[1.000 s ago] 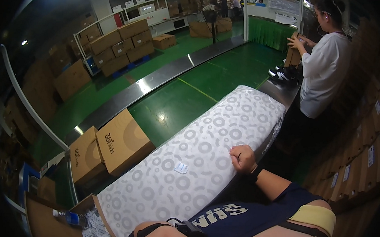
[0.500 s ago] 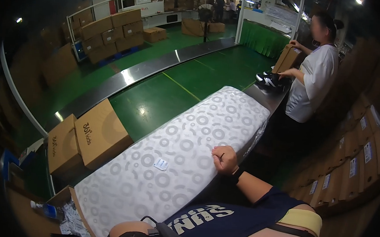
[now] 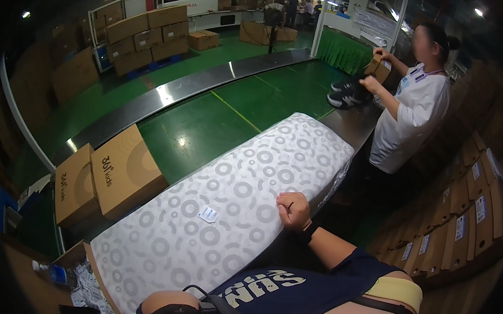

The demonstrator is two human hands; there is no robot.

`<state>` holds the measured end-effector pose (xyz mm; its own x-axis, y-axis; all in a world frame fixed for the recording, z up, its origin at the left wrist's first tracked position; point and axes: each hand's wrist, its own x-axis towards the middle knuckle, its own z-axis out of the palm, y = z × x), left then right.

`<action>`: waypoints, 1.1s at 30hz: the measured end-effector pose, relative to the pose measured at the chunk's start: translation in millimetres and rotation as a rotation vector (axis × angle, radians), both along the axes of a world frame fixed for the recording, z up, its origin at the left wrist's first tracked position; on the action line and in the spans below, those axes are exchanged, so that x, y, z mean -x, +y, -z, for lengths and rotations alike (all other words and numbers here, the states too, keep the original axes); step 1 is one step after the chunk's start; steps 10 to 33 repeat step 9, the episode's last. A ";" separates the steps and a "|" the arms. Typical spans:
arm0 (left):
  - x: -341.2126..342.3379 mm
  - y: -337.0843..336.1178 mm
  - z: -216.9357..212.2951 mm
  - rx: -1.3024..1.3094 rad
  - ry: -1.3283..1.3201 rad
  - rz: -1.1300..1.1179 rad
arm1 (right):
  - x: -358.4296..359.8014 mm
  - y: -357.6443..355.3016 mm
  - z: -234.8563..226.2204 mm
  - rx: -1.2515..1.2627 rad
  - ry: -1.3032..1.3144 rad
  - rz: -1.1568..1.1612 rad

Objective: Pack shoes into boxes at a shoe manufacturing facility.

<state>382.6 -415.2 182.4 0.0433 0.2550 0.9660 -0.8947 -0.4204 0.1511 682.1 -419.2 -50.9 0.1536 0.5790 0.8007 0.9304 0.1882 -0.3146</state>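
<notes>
A long stack of white wrapping paper (image 3: 243, 185) with grey rings lies across the work surface in front of me. My right hand (image 3: 294, 211), with a dark ring and a black wristband, rests on its near edge. The fingers are curled into a fist, and nothing shows in them. On the paper, left of this hand, lies a small white sachet (image 3: 208, 213). An open carton (image 3: 98, 280) holding many similar sachets stands at the paper's lower left end. My left hand is out of view.
Two closed brown cartons (image 3: 127, 171) sit at the left. A metal conveyor (image 3: 165, 95) curves behind. At the far right, a co-worker in a white shirt (image 3: 415, 116) holds a brown shoebox (image 3: 381, 68) beside black shoes (image 3: 346, 95). Stacked shoeboxes (image 3: 462, 230) line the right. A bottle (image 3: 54, 273) lies lower left.
My right fist stays on the paper. The co-worker's near hand has come away from the shoes and risen, and the black shoes sit farther left. The view has shifted slightly.
</notes>
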 end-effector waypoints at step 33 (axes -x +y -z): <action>1.7 6.1 3.8 -0.054 0.027 0.019 | 0.8 1.4 1.0 0.000 0.008 0.014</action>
